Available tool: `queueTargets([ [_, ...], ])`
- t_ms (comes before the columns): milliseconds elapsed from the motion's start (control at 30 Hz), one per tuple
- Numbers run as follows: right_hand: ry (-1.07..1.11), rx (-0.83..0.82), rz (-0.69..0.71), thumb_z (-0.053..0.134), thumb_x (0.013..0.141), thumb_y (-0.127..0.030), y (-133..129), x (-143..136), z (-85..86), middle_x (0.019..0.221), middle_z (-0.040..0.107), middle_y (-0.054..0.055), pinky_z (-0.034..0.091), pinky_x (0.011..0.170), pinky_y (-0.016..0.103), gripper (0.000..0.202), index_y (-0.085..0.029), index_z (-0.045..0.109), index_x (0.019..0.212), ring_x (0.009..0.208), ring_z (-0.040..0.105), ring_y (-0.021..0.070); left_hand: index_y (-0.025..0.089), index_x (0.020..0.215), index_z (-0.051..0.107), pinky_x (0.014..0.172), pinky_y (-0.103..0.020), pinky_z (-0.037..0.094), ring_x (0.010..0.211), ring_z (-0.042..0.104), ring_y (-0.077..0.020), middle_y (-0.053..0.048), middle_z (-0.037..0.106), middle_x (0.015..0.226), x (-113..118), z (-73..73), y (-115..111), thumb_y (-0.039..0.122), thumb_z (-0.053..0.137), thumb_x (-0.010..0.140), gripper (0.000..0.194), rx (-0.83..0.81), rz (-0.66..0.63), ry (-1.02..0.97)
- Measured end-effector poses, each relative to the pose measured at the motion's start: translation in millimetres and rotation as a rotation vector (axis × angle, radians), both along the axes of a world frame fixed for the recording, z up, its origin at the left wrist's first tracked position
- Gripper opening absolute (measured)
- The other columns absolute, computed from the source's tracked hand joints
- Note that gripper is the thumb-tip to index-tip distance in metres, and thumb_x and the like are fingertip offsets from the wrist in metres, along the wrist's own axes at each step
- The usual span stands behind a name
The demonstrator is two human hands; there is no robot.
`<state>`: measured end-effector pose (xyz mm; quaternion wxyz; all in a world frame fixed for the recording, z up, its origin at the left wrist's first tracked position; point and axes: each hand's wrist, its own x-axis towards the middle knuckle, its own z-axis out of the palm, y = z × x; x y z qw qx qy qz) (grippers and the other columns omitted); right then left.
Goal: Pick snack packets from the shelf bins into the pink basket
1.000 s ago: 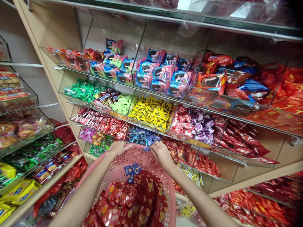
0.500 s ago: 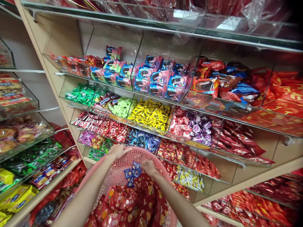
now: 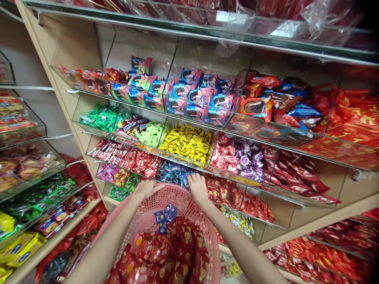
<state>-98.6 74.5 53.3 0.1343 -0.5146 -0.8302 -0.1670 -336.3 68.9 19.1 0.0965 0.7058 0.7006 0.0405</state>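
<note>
My left hand (image 3: 146,188) is closed on the far rim of a pink perforated plastic basket (image 3: 130,221). Inside lies a heap of red-wrapped candies (image 3: 177,252), with several small blue candy packets (image 3: 166,216) on top near the far wall. Just beyond the rim, my right hand (image 3: 197,187) hovers at the shelf compartment of blue-wrapped candies (image 3: 174,172). Its fingers bend loosely forward and look open, with nothing visible in them. The fingertips are partly out of sight.
Clear-fronted shelves hold yellow-wrapped candies (image 3: 186,144), Snickers bars (image 3: 132,125), red and purple twist-wrapped candies (image 3: 250,159) and cookie packets (image 3: 198,95). A glass shelf edge (image 3: 189,163) runs above my right hand. Another rack with packaged snacks (image 3: 22,244) stands at the left.
My right hand has left the blue packets inside the basket and moved up and forward, past the rim to the blue candies on the shelf. My left hand stays on the rim.
</note>
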Motion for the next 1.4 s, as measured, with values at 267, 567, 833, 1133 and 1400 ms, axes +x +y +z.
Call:
queueTargets([
  [267,-0.140,0.114,-0.058,0.034,0.079,-0.011,35,-3,-14.8,0.111,0.049,0.015,0.022,0.093,0.043,0.046,-0.016,0.034,0.124,0.106,0.037,0.0235,0.019,0.076,0.060,0.066,-0.036,0.041,0.079,0.058,-0.0273,-0.012,0.063,0.084,0,0.8,-2,0.072,0.013,0.065,0.072,0.017,0.005,0.003],
  [567,-0.056,0.022,-0.091,0.032,0.080,-0.011,39,-3,-9.2,0.101,0.055,0.015,0.021,0.092,0.045,0.045,-0.018,0.032,0.125,0.100,0.044,0.0227,0.019,0.077,0.060,0.067,-0.033,0.041,0.080,0.058,-0.0256,-0.012,0.063,0.084,0,3.0,-3,0.072,0.016,0.066,0.070,-0.006,0.012,-0.006],
  [833,0.018,0.004,-0.038,0.033,0.082,-0.014,9,-5,3.1,0.101,0.053,0.014,0.019,0.092,0.044,0.048,-0.016,0.026,0.129,0.099,0.040,0.0233,0.020,0.077,0.061,0.068,-0.033,0.041,0.082,0.057,-0.0257,-0.011,0.063,0.085,-1,-0.5,1,0.074,0.015,0.063,0.073,-0.016,0.018,-0.006],
  [1133,0.005,-0.315,0.280,0.049,0.077,-0.031,-51,0,-34.4,0.104,0.055,0.007,0.031,0.079,0.030,0.054,-0.020,0.028,0.126,0.097,0.042,0.0200,0.020,0.077,0.060,0.066,-0.034,0.042,0.079,0.058,-0.0255,-0.011,0.063,0.083,-1,-3.3,2,0.076,0.013,0.061,0.075,-0.014,0.032,-0.003],
  [1400,-0.174,-0.288,0.181,0.045,0.076,-0.013,-51,0,-62.3,0.091,0.059,0.008,0.032,0.073,0.032,0.047,-0.019,0.033,0.122,0.090,0.045,0.0213,0.019,0.074,0.059,0.065,-0.035,0.042,0.077,0.058,-0.0271,-0.011,0.063,0.080,-1,-3.2,2,0.075,0.013,0.062,0.074,0.007,0.016,0.006],
])
